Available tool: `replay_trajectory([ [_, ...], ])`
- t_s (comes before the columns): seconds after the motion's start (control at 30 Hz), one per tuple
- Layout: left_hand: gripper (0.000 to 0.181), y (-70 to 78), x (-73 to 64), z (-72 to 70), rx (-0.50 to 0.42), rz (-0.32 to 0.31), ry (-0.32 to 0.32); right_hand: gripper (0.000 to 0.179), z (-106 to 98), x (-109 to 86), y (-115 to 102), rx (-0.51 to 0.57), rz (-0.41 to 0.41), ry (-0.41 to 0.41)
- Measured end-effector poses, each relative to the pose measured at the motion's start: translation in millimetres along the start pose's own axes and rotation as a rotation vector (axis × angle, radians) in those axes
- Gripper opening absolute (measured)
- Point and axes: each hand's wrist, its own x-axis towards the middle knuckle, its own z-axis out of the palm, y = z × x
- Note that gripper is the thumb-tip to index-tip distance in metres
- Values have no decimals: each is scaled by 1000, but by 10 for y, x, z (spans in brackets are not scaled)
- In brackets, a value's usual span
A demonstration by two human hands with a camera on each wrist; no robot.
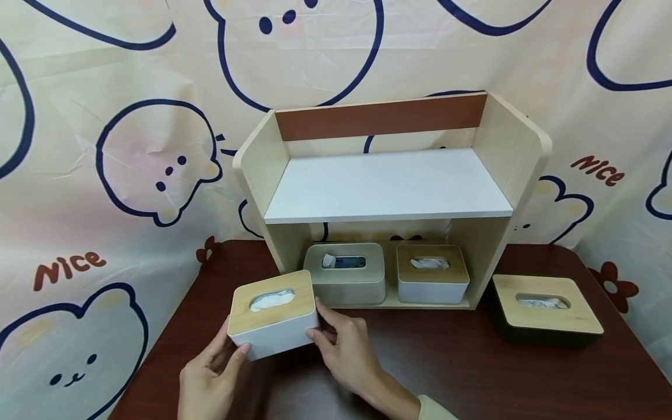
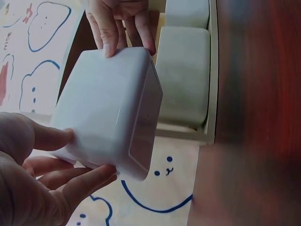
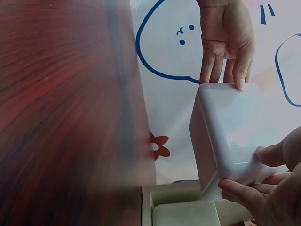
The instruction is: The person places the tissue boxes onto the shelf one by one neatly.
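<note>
Both hands hold a white tissue box (image 1: 275, 335) with a light wooden lid and a tissue showing in its slot. It is raised off the dark table and tilted, in front of the shelf's left side. My left hand (image 1: 210, 373) grips its left end, thumb on the front face. At the other end, the thumb and fingers of my right hand (image 1: 349, 350) hold it. The left wrist view shows the white box (image 2: 101, 99) with its underside partly visible. From the right wrist, the box (image 3: 235, 127) has the left hand (image 3: 228, 37) at its far end.
A wooden shelf (image 1: 388, 186) with a white upper board stands behind. Its lower level holds a grey-green tissue box (image 1: 343, 286) and a white one with a wooden lid (image 1: 433, 289). On the table's right sits a dark tissue box with a wooden lid (image 1: 548, 318). A printed curtain (image 1: 157, 262) hangs behind.
</note>
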Motion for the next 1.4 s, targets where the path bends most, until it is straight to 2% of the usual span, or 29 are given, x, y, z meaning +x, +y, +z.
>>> replay_trajectory([
  [0.17,66,77,6,99,-31,59,1,55,-99,-39,16,-32,-29,53],
  [0.43,67,189,36,221,-128,121,-28,56,-268,-86,-33,-112,-86,166],
  [0.57,68,286,49,278,-131,137,-49,57,-382,-99,-66,-124,-97,205],
  [0.87,68,481,102,365,-176,211,-90,58,-617,-104,-150,-118,-138,242],
  [1.17,69,578,133,401,-194,231,-118,60,-724,-121,-220,-142,-130,250],
  [1.4,68,648,144,387,-184,264,-112,60,-798,-116,-285,-179,-133,239],
])
